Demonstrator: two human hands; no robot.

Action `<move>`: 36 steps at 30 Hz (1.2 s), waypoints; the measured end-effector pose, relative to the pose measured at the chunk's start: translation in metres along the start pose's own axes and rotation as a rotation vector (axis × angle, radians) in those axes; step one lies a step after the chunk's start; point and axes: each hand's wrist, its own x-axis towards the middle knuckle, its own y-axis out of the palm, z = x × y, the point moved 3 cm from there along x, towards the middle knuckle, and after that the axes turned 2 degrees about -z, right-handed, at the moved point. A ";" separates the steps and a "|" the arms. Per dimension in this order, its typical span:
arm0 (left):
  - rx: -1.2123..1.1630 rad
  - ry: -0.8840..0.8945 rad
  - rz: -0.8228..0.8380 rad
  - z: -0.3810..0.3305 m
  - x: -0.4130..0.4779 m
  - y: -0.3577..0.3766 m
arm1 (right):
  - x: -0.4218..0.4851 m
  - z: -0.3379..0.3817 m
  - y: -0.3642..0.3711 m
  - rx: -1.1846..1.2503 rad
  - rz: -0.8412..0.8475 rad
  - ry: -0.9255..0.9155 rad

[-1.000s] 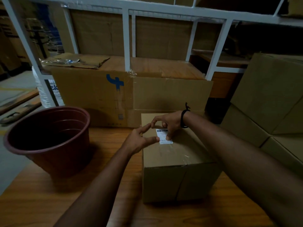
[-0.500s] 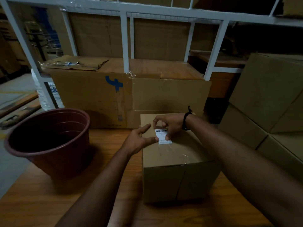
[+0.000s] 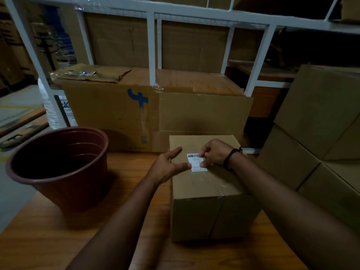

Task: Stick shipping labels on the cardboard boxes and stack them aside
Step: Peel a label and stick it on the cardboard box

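We look first at the white metal shelving frame (image 3: 152, 45) that spans the back, with a long flat brown cardboard carton bearing a blue mark (image 3: 109, 114) leaning under it. At the right edge we see a stack of large plain brown cardboard boxes (image 3: 321, 114). Below all this lies the orange-brown wooden table (image 3: 48, 240). On its left part stands a round reddish-brown plastic pot (image 3: 78, 195), upright and well apart from the work. Right of centre on the table sits the taped brown cardboard box (image 3: 210, 191), its far end near the long carton. Both forearms reach over it. The left hand (image 3: 165, 166) rests at the box's upper left edge, fingers spread and nearly straight, thumb tip pressing the left edge of the small white shipping label (image 3: 195, 162), which lies on the box top. The right hand (image 3: 214, 152) has its fingers curled tight, fingertips and thumb pinching the label's right edge. A thin black wristband (image 3: 230, 156) circles the right wrist.
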 end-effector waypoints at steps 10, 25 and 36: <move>0.000 -0.006 0.008 0.003 0.002 0.002 | -0.003 0.004 -0.001 -0.016 -0.001 0.029; -0.004 -0.017 0.010 0.002 0.000 0.002 | -0.006 0.009 0.000 -0.103 -0.029 0.061; 0.016 0.001 0.012 0.002 -0.001 0.001 | -0.008 0.011 0.000 -0.062 0.031 0.088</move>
